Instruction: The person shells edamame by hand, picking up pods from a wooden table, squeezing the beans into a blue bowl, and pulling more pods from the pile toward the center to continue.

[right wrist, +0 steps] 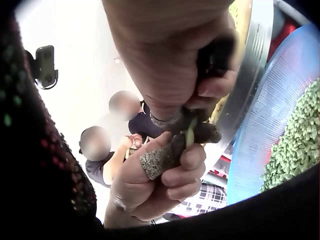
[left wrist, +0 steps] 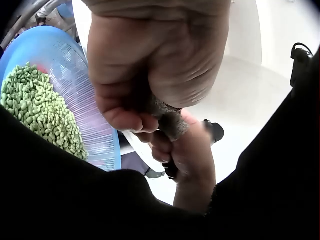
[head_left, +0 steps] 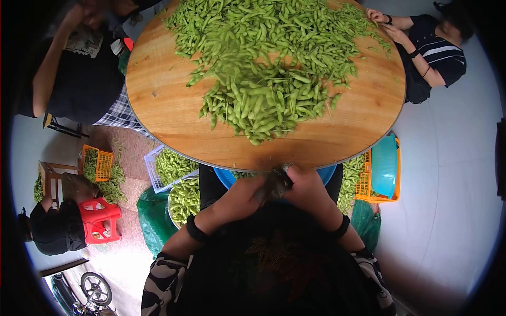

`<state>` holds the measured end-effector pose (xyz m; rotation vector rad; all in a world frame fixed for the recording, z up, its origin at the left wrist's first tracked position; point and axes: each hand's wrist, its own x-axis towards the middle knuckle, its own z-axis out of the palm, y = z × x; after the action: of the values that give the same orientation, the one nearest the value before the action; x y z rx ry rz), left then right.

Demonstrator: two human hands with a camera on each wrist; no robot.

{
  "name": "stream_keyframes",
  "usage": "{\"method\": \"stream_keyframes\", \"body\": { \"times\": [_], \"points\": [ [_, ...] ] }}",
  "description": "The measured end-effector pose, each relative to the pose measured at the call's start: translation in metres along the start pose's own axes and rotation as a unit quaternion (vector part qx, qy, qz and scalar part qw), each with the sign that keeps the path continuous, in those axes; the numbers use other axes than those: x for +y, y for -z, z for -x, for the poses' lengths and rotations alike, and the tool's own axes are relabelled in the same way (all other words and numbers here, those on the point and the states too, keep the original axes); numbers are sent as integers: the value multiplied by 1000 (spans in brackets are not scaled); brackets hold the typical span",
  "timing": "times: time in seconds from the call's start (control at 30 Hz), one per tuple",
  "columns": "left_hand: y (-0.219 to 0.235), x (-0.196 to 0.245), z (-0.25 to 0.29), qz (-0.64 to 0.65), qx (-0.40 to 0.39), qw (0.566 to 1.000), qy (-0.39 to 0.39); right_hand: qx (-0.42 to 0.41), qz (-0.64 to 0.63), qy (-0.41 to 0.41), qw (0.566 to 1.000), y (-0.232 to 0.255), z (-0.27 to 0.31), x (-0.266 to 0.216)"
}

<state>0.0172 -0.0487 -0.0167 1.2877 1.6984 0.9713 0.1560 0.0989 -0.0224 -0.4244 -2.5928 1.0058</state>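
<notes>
A small green pod (right wrist: 190, 136) shows in the right wrist view between the two hands' fingertips. My left hand (right wrist: 150, 175) pinches it from below, with a dark, worn cover on the thumb. From above, my right hand (right wrist: 170, 60) grips the pod with curled fingers, a dark cover on its thumb too. In the head view, left hand (head_left: 240, 199) and right hand (head_left: 308, 190) meet just off the table's near edge. The left wrist view shows the left hand (left wrist: 155, 55) curled in front of the right hand (left wrist: 190, 155); the pod is hidden there.
Green pods (head_left: 263, 100) are heaped on the round wooden table (head_left: 158, 113). A blue basket (right wrist: 252, 125) below the hands holds shelled beans (right wrist: 297, 145). Crates and green sacks flank the legs; a red stool (head_left: 100, 220) stands left. Other people sit around.
</notes>
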Motion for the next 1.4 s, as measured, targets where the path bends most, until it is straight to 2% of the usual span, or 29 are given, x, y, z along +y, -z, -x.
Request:
{"method": "stream_keyframes", "body": {
  "times": [0.03,0.1,0.13,0.2,0.33,0.43,0.5,0.53,0.6,0.7,0.8,0.93,1.0,1.1,1.23,1.3,1.33,1.4],
  "points": [
    [1,1,1,-2,2,1000,-1,1,0,3,1000,-1,3,0],
    [2,3,3,14,26,999,23,-20,12,-46,999,-1,7,0],
    [5,5,3,11,29,999,22,-19,12,-42,999,1,8,0],
    [9,11,4,-1,80,996,51,33,-49,10,998,6,9,-2],
    [5,3,3,-27,74,996,29,66,-4,34,997,9,9,-6],
    [9,16,-2,31,48,998,-5,59,-48,19,997,3,1,-10],
    [13,23,-4,52,20,997,48,26,-17,-3,1000,0,0,-9],
    [13,22,-4,53,20,997,48,25,-16,-3,1000,-1,-1,-11],
    [12,18,-4,-37,54,997,-32,-11,18,-33,999,-1,-4,-16],
    [14,21,-5,-20,77,996,-42,-13,32,-30,999,-8,-5,-12],
    [14,20,-2,42,98,994,-18,-3,-16,-16,1000,-3,-8,-14],
    [11,10,0,17,105,994,-6,-17,3,14,1000,-7,-11,-15],
    [10,7,-2,-2,128,992,-18,9,93,-21,995,-20,-9,-15],
    [13,10,-1,-61,146,987,-34,-4,55,-62,997,-11,-14,-18],
    [30,-2,13,-11,139,990,-17,-37,31,-69,996,6,-18,-21],
    [48,-2,25,34,206,977,40,13,32,46,998,12,-27,-24],
    [52,-15,34,77,242,966,47,12,31,44,998,12,-31,-22],
    [73,-28,52,15,304,949,85,82,73,35,993,10,-44,-14]
  ]
}}
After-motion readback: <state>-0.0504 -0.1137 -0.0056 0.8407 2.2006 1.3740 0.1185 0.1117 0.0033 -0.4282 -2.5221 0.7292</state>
